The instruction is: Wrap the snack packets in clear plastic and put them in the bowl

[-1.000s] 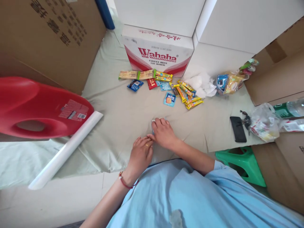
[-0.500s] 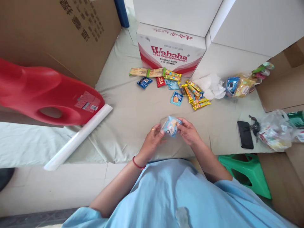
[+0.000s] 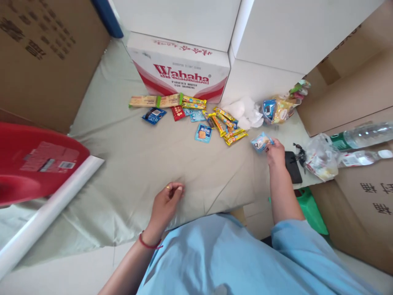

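My right hand (image 3: pixel 276 152) pinches a small light-blue snack packet (image 3: pixel 260 142) by its right end, over the right part of the cloth. My left hand (image 3: pixel 167 200) is near the front edge with its fingers curled together and nothing visible in them. Beyond the hands lie several yellow-wrapped snack bars (image 3: pixel 235 136), a flat light-blue packet (image 3: pixel 203 133), a red packet (image 3: pixel 178 113) and a dark blue packet (image 3: pixel 154 115). Two joined beige packets (image 3: pixel 143 101) lie in front of the Wahaba-style lettered carton (image 3: pixel 184 76).
A white plastic bag (image 3: pixel 244 111) and a bag of snacks (image 3: pixel 279 110) stand at the back right. Nearer are a black phone (image 3: pixel 293 167), a clear bag (image 3: pixel 322 157) and plastic bottles (image 3: pixel 368 135). A red jug (image 3: pixel 39 164) and a white roll (image 3: pixel 49 213) occupy the left.
My right hand has carried the light-blue packet to the right, away from my left hand. My left hand has let go of it and curled its fingers. The view has shifted right.
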